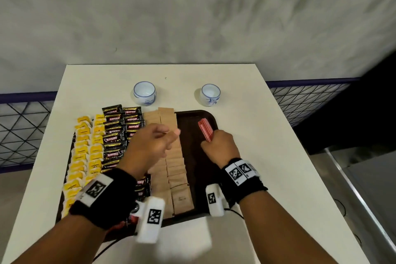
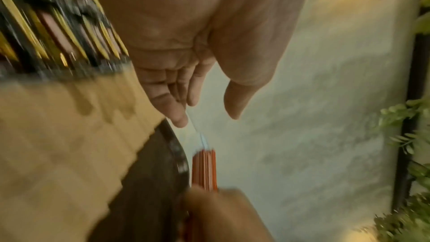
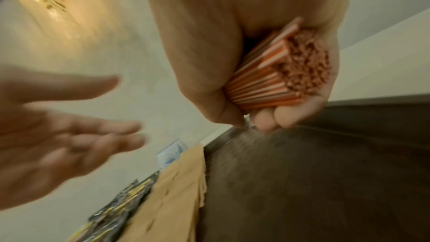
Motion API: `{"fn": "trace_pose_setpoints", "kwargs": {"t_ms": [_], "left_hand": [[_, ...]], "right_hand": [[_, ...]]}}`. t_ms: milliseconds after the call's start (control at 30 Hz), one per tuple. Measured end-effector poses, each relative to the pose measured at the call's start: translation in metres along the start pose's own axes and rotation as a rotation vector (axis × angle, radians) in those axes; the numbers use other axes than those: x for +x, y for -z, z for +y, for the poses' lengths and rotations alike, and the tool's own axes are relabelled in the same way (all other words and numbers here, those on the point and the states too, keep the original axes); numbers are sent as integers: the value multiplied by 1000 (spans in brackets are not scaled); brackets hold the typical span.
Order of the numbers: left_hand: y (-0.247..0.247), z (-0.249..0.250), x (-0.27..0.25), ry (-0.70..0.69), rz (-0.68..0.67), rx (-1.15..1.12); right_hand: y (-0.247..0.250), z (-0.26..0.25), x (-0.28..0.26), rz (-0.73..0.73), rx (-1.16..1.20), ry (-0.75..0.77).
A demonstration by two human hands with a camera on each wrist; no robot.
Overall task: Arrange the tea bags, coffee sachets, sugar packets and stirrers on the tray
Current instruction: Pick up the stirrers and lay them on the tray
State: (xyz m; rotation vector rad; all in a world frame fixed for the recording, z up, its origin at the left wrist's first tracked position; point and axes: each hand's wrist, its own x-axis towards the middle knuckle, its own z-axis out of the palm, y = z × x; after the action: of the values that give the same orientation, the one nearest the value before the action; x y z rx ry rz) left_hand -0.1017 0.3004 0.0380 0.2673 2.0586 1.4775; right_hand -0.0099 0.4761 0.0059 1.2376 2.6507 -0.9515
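Note:
A dark brown tray (image 1: 197, 156) lies on the white table. Its left side carries rows of yellow tea bags (image 1: 85, 152), black coffee sachets (image 1: 120, 128) and brown sugar packets (image 1: 175, 173). The tray's right strip (image 3: 302, 181) is bare. My right hand (image 1: 217, 142) grips a bundle of red-and-white striped stirrers (image 1: 205, 129) in a fist, tilted above that bare strip; the bundle's ends (image 3: 279, 73) show in my palm. My left hand (image 1: 171, 135) hovers over the sugar packets, fingers straight and thumb apart, just left of the bundle. A thin pale strip by its fingertips (image 2: 181, 120) is too blurred to identify.
Two small blue-and-white cups (image 1: 144, 93) (image 1: 210, 94) stand behind the tray. Bare white table (image 1: 267, 156) runs to the right of the tray and along the front. Black mesh fencing flanks the table, and a metal rail lies at the lower right.

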Motion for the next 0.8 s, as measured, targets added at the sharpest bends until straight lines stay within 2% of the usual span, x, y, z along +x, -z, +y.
{"fn": "trace_pose_setpoints", "kwargs": {"t_ms": [133, 300, 367, 467, 600, 800], "left_hand": [[79, -28, -11, -31, 167, 95], [163, -74, -27, 92, 326, 226], [187, -108, -23, 111, 364, 257], [199, -134, -23, 112, 406, 246], [191, -137, -23, 159, 326, 235], [192, -150, -18, 192, 308, 195]], "right_hand": [[-2, -13, 23, 9, -67, -82], [-11, -31, 37, 29, -161, -112], [-14, -35, 40, 16, -173, -133], [-18, -39, 43, 12, -176, -167], [-18, -42, 46, 2, -203, -203], [-17, -45, 49, 1, -264, -214]]}}
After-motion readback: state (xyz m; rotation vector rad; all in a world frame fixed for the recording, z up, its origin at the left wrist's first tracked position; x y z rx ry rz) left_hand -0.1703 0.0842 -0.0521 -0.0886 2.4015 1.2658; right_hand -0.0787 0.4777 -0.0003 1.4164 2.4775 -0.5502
